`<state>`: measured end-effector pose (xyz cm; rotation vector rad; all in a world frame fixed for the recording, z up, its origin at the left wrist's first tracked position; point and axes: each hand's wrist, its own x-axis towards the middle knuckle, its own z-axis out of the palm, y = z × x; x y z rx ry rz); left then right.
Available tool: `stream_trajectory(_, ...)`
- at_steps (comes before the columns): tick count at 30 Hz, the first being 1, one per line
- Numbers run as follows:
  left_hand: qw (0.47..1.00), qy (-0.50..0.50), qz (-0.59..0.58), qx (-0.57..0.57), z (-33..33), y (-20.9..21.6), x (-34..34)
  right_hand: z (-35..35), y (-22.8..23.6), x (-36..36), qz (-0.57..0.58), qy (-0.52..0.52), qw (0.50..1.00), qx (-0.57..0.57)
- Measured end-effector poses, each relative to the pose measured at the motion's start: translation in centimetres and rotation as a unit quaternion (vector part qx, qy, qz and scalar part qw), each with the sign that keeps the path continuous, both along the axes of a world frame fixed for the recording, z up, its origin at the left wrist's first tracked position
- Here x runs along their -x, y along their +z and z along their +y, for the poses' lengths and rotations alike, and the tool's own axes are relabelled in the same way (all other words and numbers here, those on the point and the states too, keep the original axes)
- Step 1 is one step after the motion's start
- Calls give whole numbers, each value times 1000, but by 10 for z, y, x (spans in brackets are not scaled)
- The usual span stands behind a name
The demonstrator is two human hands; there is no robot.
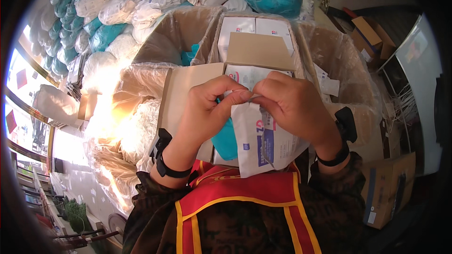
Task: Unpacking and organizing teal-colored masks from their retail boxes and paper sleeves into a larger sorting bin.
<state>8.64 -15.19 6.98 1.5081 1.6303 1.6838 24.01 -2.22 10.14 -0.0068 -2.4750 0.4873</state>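
Note:
A white pouch (248, 153) with blue and pink print hangs in front of my chest. My left hand (209, 106) and my right hand (297, 106) meet at its upper edge, thumbs and fingers pinched on it. How far the edge is open cannot be made out behind the fingers. Folded teal material (225, 142) shows beside the pouch, under my left hand. Beyond my fingers stands an open cardboard box (256, 49) with its flap raised. More white printed pouches (238, 73) lie in that box.
Around the box stand large cartons lined with clear plastic (186, 28). White boxes (239, 26) fill the far middle one. Teal and white bags (101, 33) are heaped at the far left. A closed carton (390, 190) sits on the right, below a pale panel (416, 66).

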Motion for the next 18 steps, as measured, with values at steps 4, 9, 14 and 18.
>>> stream_trajectory(4,989,-2,-147,14,-5,-3,-5,-17,-7,2,23,-10,996,-91)
stream_trajectory(9,978,37,-203,5,0,-15,-6,-34,-5,-6,-1,21,985,-169)
stream_trajectory(14,941,35,-338,-2,26,-34,28,-57,-21,-16,33,68,978,-196)
stream_trajectory(18,965,99,-241,45,28,-64,66,-57,-4,-40,28,137,989,-49)
